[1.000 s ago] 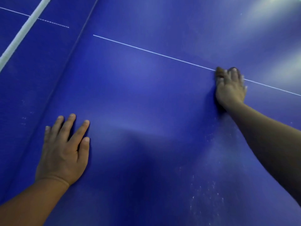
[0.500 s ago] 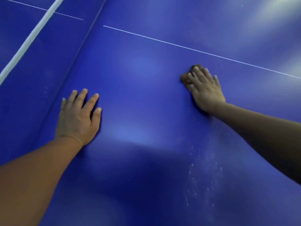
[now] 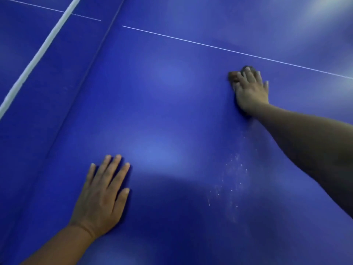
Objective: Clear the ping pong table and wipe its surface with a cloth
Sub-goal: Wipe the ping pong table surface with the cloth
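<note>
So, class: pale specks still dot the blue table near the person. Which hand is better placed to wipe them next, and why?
Right. The right hand already presses the cloth and the specks lie just beneath that forearm; the left hand lies flat on the table, bracing, with no cloth.

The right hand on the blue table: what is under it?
Under the right hand lies a dark cloth, pressed onto the ping pong table. Only its edge shows past the fingertips; the rest is covered by the hand.
</note>
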Motion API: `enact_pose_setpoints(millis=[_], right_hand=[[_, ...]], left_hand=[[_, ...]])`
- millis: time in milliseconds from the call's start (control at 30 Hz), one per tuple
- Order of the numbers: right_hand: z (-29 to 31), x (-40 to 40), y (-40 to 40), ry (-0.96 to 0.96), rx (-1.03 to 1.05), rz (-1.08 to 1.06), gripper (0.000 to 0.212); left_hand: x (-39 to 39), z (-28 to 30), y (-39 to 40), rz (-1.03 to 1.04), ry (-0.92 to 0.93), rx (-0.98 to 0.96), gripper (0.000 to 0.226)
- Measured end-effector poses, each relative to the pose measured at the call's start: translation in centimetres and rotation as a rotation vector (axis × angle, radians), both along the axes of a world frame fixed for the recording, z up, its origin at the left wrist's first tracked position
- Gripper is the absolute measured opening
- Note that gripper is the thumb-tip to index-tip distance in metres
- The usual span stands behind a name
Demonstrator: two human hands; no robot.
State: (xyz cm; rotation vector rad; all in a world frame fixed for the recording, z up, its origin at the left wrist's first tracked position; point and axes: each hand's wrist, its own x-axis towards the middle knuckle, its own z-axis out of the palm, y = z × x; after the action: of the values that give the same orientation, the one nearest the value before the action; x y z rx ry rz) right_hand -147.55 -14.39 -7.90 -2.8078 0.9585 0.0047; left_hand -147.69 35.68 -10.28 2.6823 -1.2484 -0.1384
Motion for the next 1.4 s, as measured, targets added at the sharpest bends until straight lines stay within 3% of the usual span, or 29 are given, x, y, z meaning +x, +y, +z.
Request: enact_pose_setpoints(millis=[33, 100, 167, 233, 300, 367, 500, 567, 633, 767, 833, 900, 1033, 1100, 1133, 1300, 1367, 1400], right_hand=[[-0.3, -0.5, 0.2, 0.011, 0.002, -0.024, 0.052], [-0.7, -2.3, 4.3, -0.001, -0.027, 0.13, 0.05], [-1.2, -6.1, 10.2, -0.016, -0.08, 0.463, 0.051], [-1.8, -11.5, 15.4, 0.039, -0.122, 0.958, 0.06], [-1.4, -13.5, 15.7, 0.12, -0.114, 1.26, 0.065], [-1.4, -10.7, 12.7, 0.115, -0.153, 1.19, 0.062], [-0.5, -3.4, 6.9, 0.068, -0.061, 0.419, 0.06], [-0.6, -2.8, 7.9, 0.055, -0.035, 0.302, 0.057], [-0.9, -5.3, 11.7, 0.029, -0.075, 0.446, 0.057], [-1.1, -18.2, 22.4, 0.058, -0.01, 1.07, 0.05], [-0.7, -20.3, 22.3, 0.093, 0.028, 1.241, 0.047], [-0.9, -17.6, 19.7, 0.099, -0.062, 1.173, 0.048], [-0.3, -10.3, 15.8, 0.005, -0.099, 0.46, 0.059], [-0.5, -9.8, 18.2, -0.003, -0.045, 0.366, 0.06], [-0.7, -10.7, 20.5, -0.026, -0.069, 0.444, 0.057], [-1.4, -23.0, 31.4, 0.005, 0.011, 1.269, 0.046], [-1.0, -24.4, 29.6, 0.066, -0.029, 1.34, 0.047], [-1.0, -24.0, 28.2, 0.083, -0.085, 1.263, 0.047]], left_hand=[[-0.2, -0.2, 0.1, 0.001, 0.006, 0.016, 0.063], [-0.2, -0.4, 0.2, -0.012, 0.033, 0.029, 0.062], [-0.2, -0.6, 0.3, -0.019, 0.042, 0.034, 0.062], [-0.3, -0.4, 0.3, -0.003, 0.062, 0.03, 0.061], [-0.3, -0.4, 0.1, 0.006, 0.082, 0.029, 0.061], [-0.2, -0.5, 0.1, 0.004, 0.085, 0.034, 0.058], [-0.2, -0.5, 0.2, -0.007, 0.071, 0.013, 0.055], [-0.3, -0.6, 0.3, 0.0, 0.074, 0.017, 0.055], [-0.3, -0.5, 0.3, 0.002, 0.087, 0.02, 0.055], [-0.2, -0.4, 0.3, 0.007, 0.1, 0.016, 0.056], [-0.3, -0.4, 0.2, 0.001, 0.104, 0.016, 0.057], [-0.2, -0.5, 0.2, 0.001, 0.095, 0.01, 0.057], [-0.3, -0.6, 0.3, 0.009, 0.09, -0.004, 0.058], [-0.3, -0.6, 0.4, 0.007, 0.078, -0.018, 0.058], [-0.3, -0.7, 0.5, 0.0, 0.079, -0.03, 0.058], [-0.3, -0.7, 0.8, 0.005, 0.099, -0.032, 0.062], [-0.3, -0.7, 0.9, 0.003, 0.102, -0.026, 0.064], [-0.3, -0.7, 0.9, 0.007, 0.103, -0.023, 0.064]])
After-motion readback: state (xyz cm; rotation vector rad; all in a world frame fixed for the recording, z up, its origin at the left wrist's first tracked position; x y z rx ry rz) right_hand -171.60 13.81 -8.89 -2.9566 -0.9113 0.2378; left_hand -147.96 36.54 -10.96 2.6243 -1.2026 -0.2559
